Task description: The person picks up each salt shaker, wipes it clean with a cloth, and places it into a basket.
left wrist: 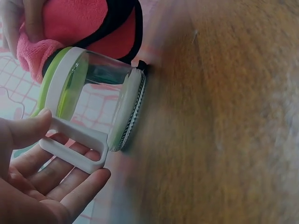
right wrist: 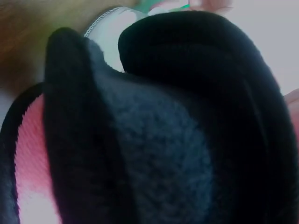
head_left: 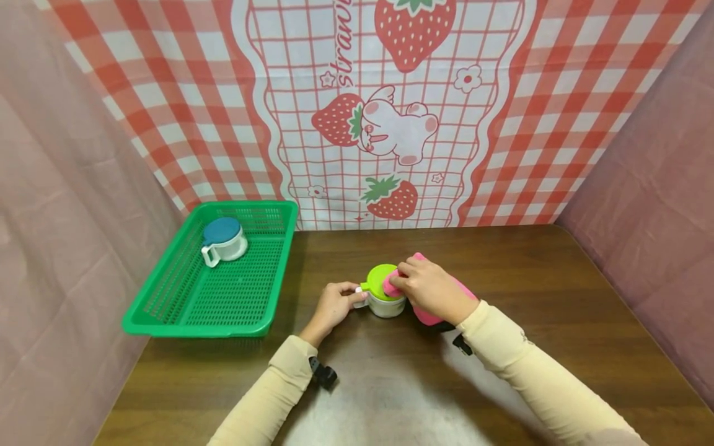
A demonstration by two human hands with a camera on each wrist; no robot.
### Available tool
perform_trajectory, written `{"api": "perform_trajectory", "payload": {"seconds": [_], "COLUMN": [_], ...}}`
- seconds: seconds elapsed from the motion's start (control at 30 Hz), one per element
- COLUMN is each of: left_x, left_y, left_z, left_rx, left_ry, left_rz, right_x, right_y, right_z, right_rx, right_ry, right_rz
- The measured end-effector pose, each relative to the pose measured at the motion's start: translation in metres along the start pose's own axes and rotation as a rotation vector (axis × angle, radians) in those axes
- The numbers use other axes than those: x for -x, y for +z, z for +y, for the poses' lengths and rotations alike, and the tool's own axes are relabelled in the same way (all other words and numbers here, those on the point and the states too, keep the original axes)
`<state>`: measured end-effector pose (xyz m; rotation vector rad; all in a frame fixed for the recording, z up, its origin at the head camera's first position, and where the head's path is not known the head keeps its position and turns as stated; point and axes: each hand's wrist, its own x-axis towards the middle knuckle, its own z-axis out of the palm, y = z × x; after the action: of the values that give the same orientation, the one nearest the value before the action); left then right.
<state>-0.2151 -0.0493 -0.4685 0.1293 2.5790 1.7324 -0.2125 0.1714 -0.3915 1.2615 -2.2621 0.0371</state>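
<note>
On the table stands a small clear jar with a lime-green lid and a white handle. My left hand holds the jar by this handle, thumb on top and fingers beneath in the left wrist view. Bunched in my right hand is a pink cloth with black edging, part of it pressed on the lid. Its loose part hangs to the right of the jar. Close up in the right wrist view, the cloth's grey underside and black trim hide most of the jar and my right fingers.
A green plastic basket sits at the left of the table. Inside it is another jar with a blue lid and a white handle. A red-and-white checked curtain hangs along the table's back edge, with pink drapes at both sides.
</note>
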Motion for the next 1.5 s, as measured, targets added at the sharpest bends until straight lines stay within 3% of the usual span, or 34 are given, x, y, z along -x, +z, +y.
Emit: {"api": "perform_trajectory", "payload": {"seconds": [0.17, 0.33, 0.6, 0.8, 1.0, 1.27, 1.5], "left_x": [-0.002, -0.003, -0.004, -0.005, -0.004, -0.004, -0.003], "left_y": [-0.001, 0.000, 0.000, -0.001, -0.003, -0.003, -0.002], "left_z": [-0.002, -0.002, -0.004, -0.004, -0.003, 0.000, 0.000], "left_rx": [0.011, 0.012, 0.005, 0.018, 0.002, 0.001, 0.006], "left_ry": [-0.003, 0.006, 0.030, 0.026, 0.021, 0.020, 0.014], "left_rz": [-0.010, -0.024, -0.028, -0.031, -0.032, -0.027, -0.040], "right_x": [-0.007, -0.012, -0.019, -0.027, -0.030, -0.024, -0.026], "right_y": [0.002, -0.007, -0.029, -0.028, -0.008, 0.005, 0.006], "right_z": [-0.001, 0.007, 0.026, 0.017, 0.010, 0.009, 0.005], "right_rx": [0.023, 0.010, 0.005, 0.075, 0.049, -0.015, -0.019], "right_ry": [-0.029, 0.006, 0.017, -0.037, -0.042, -0.013, -0.030], "right_rz": [-0.020, -0.062, -0.220, -0.316, -0.258, -0.154, -0.162]}}
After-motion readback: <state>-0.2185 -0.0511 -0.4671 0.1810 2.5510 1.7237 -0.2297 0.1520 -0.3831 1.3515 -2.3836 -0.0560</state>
